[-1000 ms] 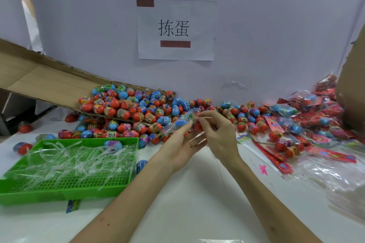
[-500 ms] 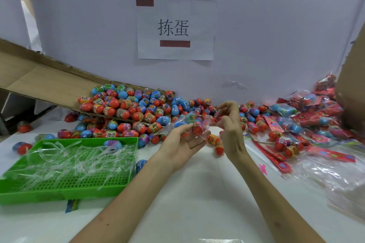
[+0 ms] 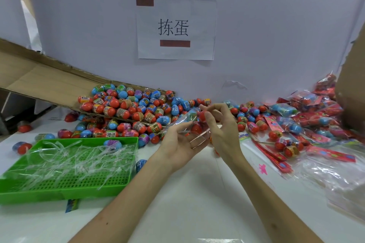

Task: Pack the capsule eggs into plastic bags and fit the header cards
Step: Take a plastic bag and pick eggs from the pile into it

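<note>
A clear plastic bag (image 3: pixel 194 139) with eggs inside lies roughly left-to-right across my upturned left hand (image 3: pixel 177 147), thumb clamping it; my right hand (image 3: pixel 224 132) pinches a red capsule egg (image 3: pixel 203 116) at its upper edge. Loose eggs (image 3: pixel 126 110) crowd beyond both hands, a green tray (image 3: pixel 59 195) to their left, packed bags (image 3: pixel 286 109) right.

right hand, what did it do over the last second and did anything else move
The right hand swung out to the loose eggs, then came back to the mouth of the plastic bag, its fingers now pinching a red egg. The left hand kept holding the bag; green tray unchanged.
</note>
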`<control>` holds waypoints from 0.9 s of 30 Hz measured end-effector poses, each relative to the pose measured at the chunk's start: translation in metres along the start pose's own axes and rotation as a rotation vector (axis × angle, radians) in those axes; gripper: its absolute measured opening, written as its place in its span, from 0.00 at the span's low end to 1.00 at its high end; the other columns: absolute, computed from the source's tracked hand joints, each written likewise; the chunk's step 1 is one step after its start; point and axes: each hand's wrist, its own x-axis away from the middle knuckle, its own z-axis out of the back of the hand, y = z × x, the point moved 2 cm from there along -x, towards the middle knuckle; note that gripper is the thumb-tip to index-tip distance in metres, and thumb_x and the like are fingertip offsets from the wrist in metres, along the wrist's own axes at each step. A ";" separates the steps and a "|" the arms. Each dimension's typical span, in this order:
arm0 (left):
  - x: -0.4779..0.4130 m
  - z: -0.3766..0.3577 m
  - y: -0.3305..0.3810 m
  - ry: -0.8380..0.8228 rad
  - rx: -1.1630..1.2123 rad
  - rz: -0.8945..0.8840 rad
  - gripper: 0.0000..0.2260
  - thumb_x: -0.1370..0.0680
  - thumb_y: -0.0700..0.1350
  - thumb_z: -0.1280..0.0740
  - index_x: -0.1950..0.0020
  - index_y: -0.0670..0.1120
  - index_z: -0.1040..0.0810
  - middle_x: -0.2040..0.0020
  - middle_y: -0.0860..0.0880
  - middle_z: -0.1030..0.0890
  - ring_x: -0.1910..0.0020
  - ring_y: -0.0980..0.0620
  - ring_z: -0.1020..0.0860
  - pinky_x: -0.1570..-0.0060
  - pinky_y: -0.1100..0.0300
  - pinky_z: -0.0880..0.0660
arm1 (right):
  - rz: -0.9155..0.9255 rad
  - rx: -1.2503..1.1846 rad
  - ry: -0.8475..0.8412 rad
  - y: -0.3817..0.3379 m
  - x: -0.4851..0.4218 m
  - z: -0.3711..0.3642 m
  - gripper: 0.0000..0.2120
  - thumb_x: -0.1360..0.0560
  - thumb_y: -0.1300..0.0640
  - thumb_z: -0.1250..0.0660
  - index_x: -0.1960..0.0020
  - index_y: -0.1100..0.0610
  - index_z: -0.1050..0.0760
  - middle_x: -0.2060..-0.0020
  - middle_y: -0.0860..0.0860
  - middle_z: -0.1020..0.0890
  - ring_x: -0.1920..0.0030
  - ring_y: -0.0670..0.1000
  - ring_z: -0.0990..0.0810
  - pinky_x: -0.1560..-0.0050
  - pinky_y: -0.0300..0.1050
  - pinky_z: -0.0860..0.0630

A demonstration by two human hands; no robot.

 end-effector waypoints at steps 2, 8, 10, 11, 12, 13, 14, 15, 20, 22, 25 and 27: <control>0.002 -0.002 0.002 -0.015 0.015 -0.003 0.20 0.20 0.42 0.34 0.30 0.36 0.22 0.34 0.36 0.19 0.34 0.39 0.20 0.30 0.45 0.26 | 0.002 0.084 -0.010 0.002 0.000 -0.001 0.03 0.19 0.59 0.33 0.47 0.52 0.24 0.38 0.47 0.18 0.36 0.45 0.23 0.37 0.37 0.25; 0.002 -0.003 0.002 -0.014 0.036 -0.016 0.13 0.20 0.39 0.36 0.38 0.38 0.21 0.30 0.36 0.23 0.30 0.38 0.23 0.29 0.45 0.27 | 0.004 0.172 0.037 0.004 -0.001 0.001 0.05 0.24 0.63 0.28 0.50 0.54 0.18 0.43 0.48 0.20 0.39 0.43 0.25 0.37 0.42 0.27; 0.001 -0.002 0.002 -0.016 0.026 -0.015 0.11 0.20 0.39 0.36 0.41 0.38 0.19 0.30 0.37 0.22 0.33 0.39 0.20 0.31 0.46 0.25 | -0.037 0.144 0.027 0.005 -0.002 0.002 0.07 0.23 0.64 0.29 0.51 0.53 0.17 0.46 0.47 0.19 0.42 0.37 0.25 0.42 0.37 0.26; 0.001 -0.002 0.001 -0.016 0.017 -0.016 0.10 0.21 0.40 0.35 0.42 0.39 0.19 0.31 0.38 0.21 0.35 0.39 0.19 0.35 0.47 0.23 | -0.078 0.121 0.014 0.006 -0.002 0.002 0.07 0.22 0.63 0.30 0.50 0.53 0.16 0.48 0.46 0.18 0.43 0.37 0.23 0.43 0.38 0.25; 0.001 -0.001 0.001 -0.016 0.008 -0.018 0.11 0.22 0.39 0.34 0.42 0.39 0.19 0.32 0.38 0.20 0.37 0.40 0.18 0.39 0.48 0.21 | -0.129 0.083 0.001 0.007 -0.003 0.002 0.07 0.22 0.62 0.31 0.50 0.52 0.16 0.49 0.47 0.16 0.44 0.41 0.21 0.44 0.42 0.23; 0.000 0.000 0.001 -0.016 -0.002 -0.020 0.12 0.23 0.39 0.34 0.42 0.39 0.19 0.34 0.39 0.18 0.38 0.41 0.17 0.42 0.50 0.21 | -0.179 0.038 -0.011 0.008 -0.003 0.001 0.06 0.21 0.61 0.31 0.50 0.52 0.17 0.51 0.47 0.15 0.45 0.46 0.18 0.45 0.47 0.21; 0.000 0.000 0.001 -0.015 -0.013 -0.023 0.13 0.25 0.40 0.32 0.42 0.40 0.19 0.37 0.40 0.17 0.39 0.42 0.16 0.43 0.51 0.21 | -0.214 0.004 -0.016 0.009 -0.003 0.001 0.04 0.21 0.59 0.31 0.50 0.53 0.17 0.53 0.48 0.15 0.47 0.49 0.17 0.48 0.49 0.20; -0.001 0.001 0.001 -0.016 -0.025 -0.025 0.13 0.27 0.40 0.31 0.43 0.40 0.19 0.41 0.41 0.17 0.41 0.43 0.15 0.44 0.52 0.21 | -0.229 -0.007 -0.013 0.010 -0.002 0.000 0.02 0.21 0.57 0.30 0.50 0.53 0.18 0.54 0.48 0.15 0.50 0.50 0.16 0.50 0.49 0.19; -0.002 0.002 0.001 -0.040 -0.061 -0.032 0.12 0.30 0.40 0.30 0.48 0.40 0.18 0.45 0.42 0.17 0.47 0.45 0.15 0.43 0.53 0.20 | -0.230 0.052 -0.020 0.013 0.000 -0.002 0.05 0.20 0.56 0.31 0.46 0.53 0.17 0.52 0.48 0.14 0.50 0.50 0.16 0.48 0.49 0.18; -0.002 0.001 0.000 -0.058 -0.064 -0.034 0.14 0.29 0.40 0.30 0.44 0.40 0.20 0.42 0.41 0.19 0.45 0.45 0.16 0.38 0.52 0.22 | -0.201 0.087 -0.055 0.014 -0.001 -0.002 0.08 0.18 0.57 0.34 0.45 0.52 0.16 0.47 0.47 0.16 0.46 0.48 0.18 0.45 0.48 0.20; -0.002 -0.001 0.000 -0.077 -0.035 -0.049 0.13 0.27 0.40 0.30 0.43 0.41 0.19 0.43 0.41 0.18 0.43 0.43 0.16 0.34 0.49 0.23 | -0.181 0.017 -0.123 0.012 -0.001 -0.004 0.10 0.17 0.52 0.36 0.42 0.49 0.17 0.42 0.46 0.18 0.43 0.41 0.21 0.44 0.42 0.24; -0.002 -0.001 0.001 -0.068 -0.014 -0.074 0.12 0.26 0.40 0.30 0.43 0.41 0.17 0.43 0.40 0.17 0.41 0.42 0.18 0.35 0.49 0.22 | -0.206 -0.066 -0.142 0.011 0.000 -0.007 0.13 0.21 0.45 0.33 0.37 0.46 0.21 0.39 0.46 0.20 0.42 0.44 0.20 0.43 0.45 0.22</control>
